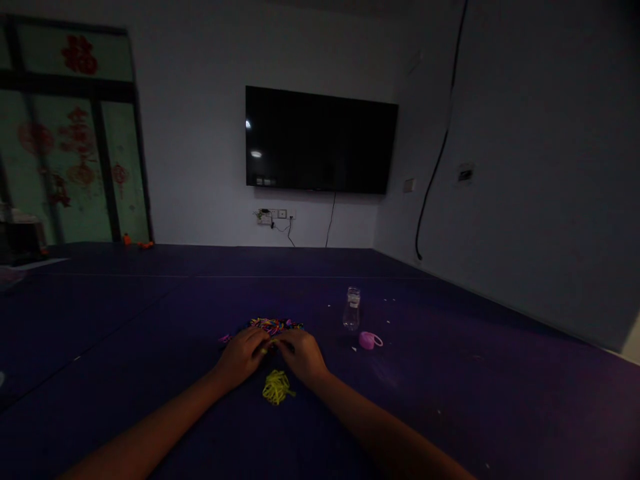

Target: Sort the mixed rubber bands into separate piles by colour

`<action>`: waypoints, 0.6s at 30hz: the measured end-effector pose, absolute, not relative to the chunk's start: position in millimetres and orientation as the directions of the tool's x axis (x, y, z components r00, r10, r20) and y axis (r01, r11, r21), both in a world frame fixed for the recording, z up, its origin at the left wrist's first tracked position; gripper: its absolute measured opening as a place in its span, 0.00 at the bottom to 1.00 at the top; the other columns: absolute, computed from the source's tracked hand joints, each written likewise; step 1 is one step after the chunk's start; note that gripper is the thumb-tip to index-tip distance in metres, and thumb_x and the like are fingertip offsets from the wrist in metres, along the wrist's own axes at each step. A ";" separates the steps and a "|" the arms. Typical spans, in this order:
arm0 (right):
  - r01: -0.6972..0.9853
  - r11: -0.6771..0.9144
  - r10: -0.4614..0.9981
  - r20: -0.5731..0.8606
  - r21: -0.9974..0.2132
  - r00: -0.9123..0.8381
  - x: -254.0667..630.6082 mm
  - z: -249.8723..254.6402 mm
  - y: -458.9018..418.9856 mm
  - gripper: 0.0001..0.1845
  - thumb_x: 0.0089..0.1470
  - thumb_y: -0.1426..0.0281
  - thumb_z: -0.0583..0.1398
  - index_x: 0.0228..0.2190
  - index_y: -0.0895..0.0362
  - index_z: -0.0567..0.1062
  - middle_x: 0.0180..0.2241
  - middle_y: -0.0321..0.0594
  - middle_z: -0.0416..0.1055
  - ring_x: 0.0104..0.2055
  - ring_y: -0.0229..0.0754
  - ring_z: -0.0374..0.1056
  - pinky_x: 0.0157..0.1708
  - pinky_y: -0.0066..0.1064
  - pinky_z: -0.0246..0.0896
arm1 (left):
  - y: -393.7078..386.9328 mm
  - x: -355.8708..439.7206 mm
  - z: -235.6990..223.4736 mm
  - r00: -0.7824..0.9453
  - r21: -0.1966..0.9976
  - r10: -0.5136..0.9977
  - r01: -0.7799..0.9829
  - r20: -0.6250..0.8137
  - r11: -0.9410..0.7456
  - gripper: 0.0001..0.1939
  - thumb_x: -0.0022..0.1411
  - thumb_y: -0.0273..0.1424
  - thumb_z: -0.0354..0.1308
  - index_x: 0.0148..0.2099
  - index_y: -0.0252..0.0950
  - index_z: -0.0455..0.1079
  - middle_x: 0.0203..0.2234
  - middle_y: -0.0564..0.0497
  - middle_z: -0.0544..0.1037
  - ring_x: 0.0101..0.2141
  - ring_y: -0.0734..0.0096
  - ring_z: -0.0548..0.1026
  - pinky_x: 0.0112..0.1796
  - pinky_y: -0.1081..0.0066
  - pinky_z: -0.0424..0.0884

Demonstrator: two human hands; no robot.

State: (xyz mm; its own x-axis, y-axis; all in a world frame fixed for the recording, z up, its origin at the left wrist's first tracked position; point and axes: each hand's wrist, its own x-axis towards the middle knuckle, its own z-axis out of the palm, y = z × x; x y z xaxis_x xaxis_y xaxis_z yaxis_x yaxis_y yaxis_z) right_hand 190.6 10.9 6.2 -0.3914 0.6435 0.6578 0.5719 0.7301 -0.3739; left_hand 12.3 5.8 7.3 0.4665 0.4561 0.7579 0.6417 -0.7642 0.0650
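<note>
While the left hand (243,353) pinches a yellow strand (273,341) at the near edge of the multicoloured pile (276,325), a yellow heap (276,387) lies between the wrists on the purple surface (410,407) — apart from the mixed pieces. The right hand (304,355) closes its fingertips on apparently the same strand. Step in hand, as judged: separating yellow pieces. Next move probably requires freeing the strand — then releasing it onto the heap.

A heap of thin multicoloured bands (273,325) is spread just beyond the left hand (245,352) and right hand (303,355), by whose fingertips a small yellow strand (273,341) is pinched; nearer, lime-yellow bands (277,387) are gathered in a loose tangle
</note>
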 end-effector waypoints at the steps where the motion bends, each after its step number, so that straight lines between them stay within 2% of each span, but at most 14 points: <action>1: 0.569 0.725 0.652 0.652 -0.387 -0.388 190.6 6.1 11.6 0.10 0.52 0.77 0.57 0.32 0.53 0.77 0.35 0.38 0.76 0.38 0.38 0.71 0.41 0.27 0.61 | 6.0 12.6 7.1 0.463 0.091 0.480 0.642 0.745 -0.761 0.09 0.65 0.30 0.46 0.38 0.37 0.67 0.32 0.48 0.76 0.36 0.65 0.75 0.39 0.66 0.71; 8: 0.566 0.715 0.675 0.616 -0.411 -0.406 192.4 4.0 15.5 0.10 0.52 0.76 0.58 0.32 0.53 0.78 0.36 0.37 0.76 0.39 0.38 0.71 0.40 0.26 0.60 | 5.8 13.7 9.0 0.445 0.209 0.598 0.658 0.667 -0.723 0.10 0.64 0.28 0.44 0.35 0.38 0.66 0.30 0.50 0.75 0.35 0.64 0.74 0.37 0.67 0.70; 18: 0.640 0.635 0.745 0.564 -0.433 -0.358 192.1 9.7 10.7 0.08 0.52 0.75 0.57 0.31 0.54 0.77 0.33 0.37 0.76 0.36 0.39 0.70 0.38 0.26 0.59 | 8.0 13.5 6.7 0.464 0.231 0.618 0.649 0.634 -0.725 0.11 0.66 0.32 0.43 0.36 0.37 0.65 0.29 0.49 0.74 0.32 0.64 0.73 0.33 0.68 0.69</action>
State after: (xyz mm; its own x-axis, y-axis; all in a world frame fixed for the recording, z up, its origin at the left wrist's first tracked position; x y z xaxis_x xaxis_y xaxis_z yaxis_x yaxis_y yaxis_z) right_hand 192.1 10.7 9.7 -0.3579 0.7445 0.5636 0.6400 0.6350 -0.4326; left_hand 13.5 8.0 6.7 0.4644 0.6179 0.6345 0.6489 -0.7249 0.2310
